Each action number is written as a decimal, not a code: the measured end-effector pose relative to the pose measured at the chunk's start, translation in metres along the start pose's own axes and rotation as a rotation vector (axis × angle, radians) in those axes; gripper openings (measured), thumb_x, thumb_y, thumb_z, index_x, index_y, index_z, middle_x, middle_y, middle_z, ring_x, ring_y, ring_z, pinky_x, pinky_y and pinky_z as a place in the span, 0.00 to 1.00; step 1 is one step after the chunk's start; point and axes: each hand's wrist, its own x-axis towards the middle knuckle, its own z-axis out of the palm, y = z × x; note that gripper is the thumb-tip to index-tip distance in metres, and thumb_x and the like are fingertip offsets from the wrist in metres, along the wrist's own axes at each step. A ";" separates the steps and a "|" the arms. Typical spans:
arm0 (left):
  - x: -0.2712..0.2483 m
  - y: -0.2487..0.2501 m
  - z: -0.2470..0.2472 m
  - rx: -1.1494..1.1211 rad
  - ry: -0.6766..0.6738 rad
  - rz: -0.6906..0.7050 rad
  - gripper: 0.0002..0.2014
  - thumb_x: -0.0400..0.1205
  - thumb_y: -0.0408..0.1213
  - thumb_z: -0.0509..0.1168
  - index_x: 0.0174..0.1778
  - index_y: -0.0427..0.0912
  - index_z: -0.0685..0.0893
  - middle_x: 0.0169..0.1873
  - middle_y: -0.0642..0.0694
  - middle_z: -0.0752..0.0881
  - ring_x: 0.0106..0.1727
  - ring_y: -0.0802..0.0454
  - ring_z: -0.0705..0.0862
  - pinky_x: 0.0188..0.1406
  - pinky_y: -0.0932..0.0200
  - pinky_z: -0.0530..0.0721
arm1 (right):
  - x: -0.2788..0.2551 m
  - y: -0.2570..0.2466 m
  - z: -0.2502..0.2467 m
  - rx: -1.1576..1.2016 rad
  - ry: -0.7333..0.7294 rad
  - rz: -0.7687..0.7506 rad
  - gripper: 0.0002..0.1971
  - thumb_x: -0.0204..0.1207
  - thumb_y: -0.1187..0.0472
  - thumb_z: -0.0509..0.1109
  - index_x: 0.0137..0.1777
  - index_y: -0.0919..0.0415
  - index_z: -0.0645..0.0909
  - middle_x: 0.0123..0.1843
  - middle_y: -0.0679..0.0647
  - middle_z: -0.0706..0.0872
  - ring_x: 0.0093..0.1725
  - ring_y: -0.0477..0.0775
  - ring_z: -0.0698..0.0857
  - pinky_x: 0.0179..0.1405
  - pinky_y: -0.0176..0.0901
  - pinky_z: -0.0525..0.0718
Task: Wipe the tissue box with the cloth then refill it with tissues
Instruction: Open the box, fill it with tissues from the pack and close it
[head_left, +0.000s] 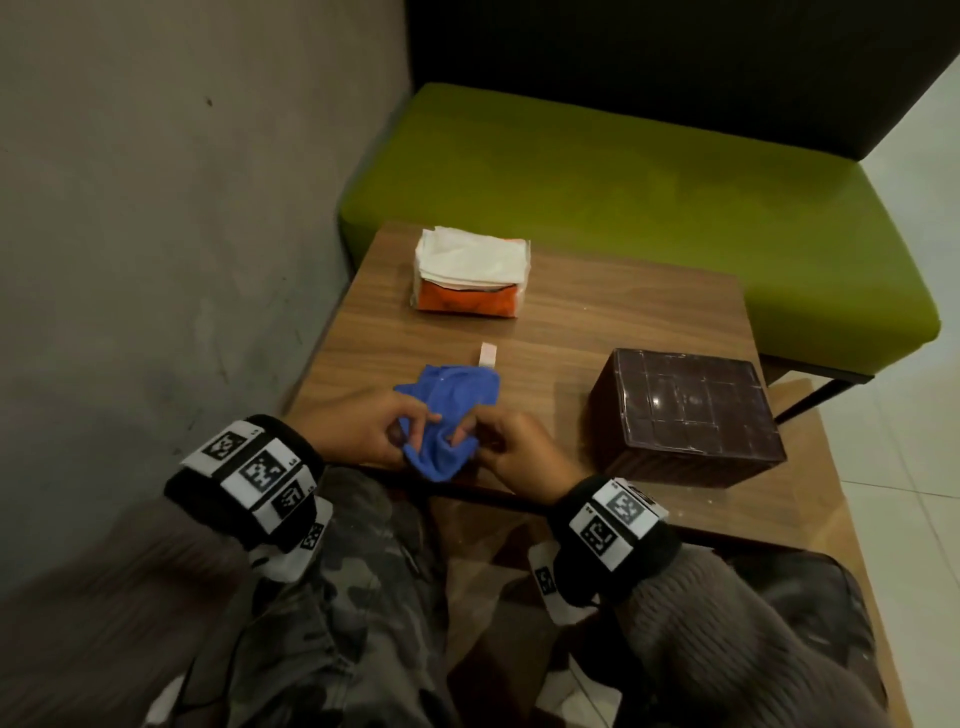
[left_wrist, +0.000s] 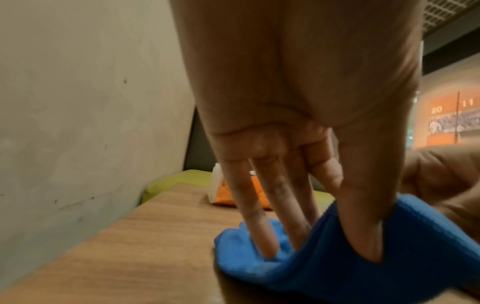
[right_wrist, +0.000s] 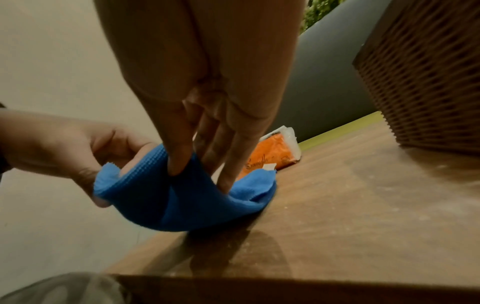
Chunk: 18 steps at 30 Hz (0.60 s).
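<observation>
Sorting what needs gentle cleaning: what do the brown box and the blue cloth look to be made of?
Brown box: probably plastic or lacquered wood; its glossy gridded top catches glare, and its ribbed sides look woven. Blue cloth: soft textile, likely microfibre; a fine waffle texture shows where the left hand and right hand pinch it.

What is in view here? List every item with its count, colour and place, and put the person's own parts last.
cloth: one, blue, near edge of the table, bunched between both hands
tissue box: one, dark brown, woven sides, right part of the table
tissue pack: one, orange wrapper with white tissues showing on top, far side of the table
small tag: one, pale, just beyond the cloth
table: one, wood-grain brown
bench seat: one, green with dark back, behind the table
wall: grey, to the left
left hand: one, pinches the cloth's left side
right hand: one, pinches the cloth's right side
</observation>
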 end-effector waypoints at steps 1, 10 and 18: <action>0.000 0.002 -0.001 -0.018 -0.021 -0.020 0.15 0.65 0.36 0.71 0.32 0.66 0.81 0.52 0.44 0.88 0.47 0.48 0.87 0.45 0.54 0.83 | -0.002 0.001 -0.002 -0.004 -0.020 0.009 0.13 0.70 0.80 0.68 0.48 0.65 0.86 0.46 0.54 0.88 0.49 0.55 0.87 0.54 0.47 0.83; 0.023 0.012 -0.023 -0.187 0.477 -0.168 0.13 0.72 0.22 0.71 0.44 0.43 0.78 0.41 0.44 0.82 0.41 0.55 0.83 0.44 0.56 0.82 | 0.027 -0.007 -0.029 0.090 0.194 0.285 0.17 0.79 0.68 0.70 0.67 0.58 0.76 0.60 0.62 0.84 0.51 0.56 0.84 0.58 0.52 0.84; 0.036 0.054 0.034 0.304 0.293 -0.268 0.32 0.81 0.43 0.65 0.79 0.50 0.60 0.79 0.43 0.59 0.77 0.43 0.64 0.73 0.47 0.68 | -0.003 -0.011 -0.040 -0.038 0.397 0.209 0.23 0.75 0.72 0.71 0.69 0.58 0.76 0.69 0.57 0.78 0.57 0.46 0.77 0.52 0.29 0.74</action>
